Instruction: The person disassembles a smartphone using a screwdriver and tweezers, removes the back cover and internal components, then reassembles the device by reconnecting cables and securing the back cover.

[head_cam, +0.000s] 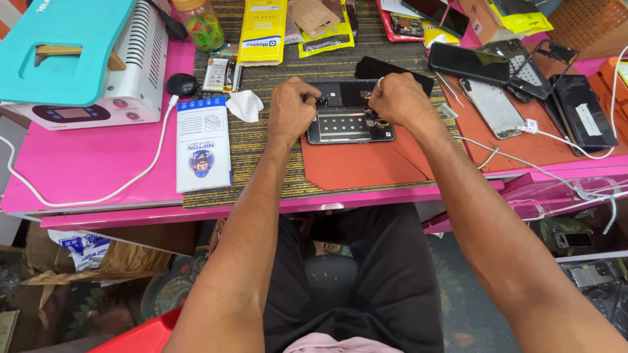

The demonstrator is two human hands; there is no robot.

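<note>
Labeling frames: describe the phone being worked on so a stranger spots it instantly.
On the pink table, find the reddish-brown mat. At its top edge lies the opened phone, both hands on its upper end. Unlike the intact handsets to the right, its back is off, exposing a grey metal interior.
</note>
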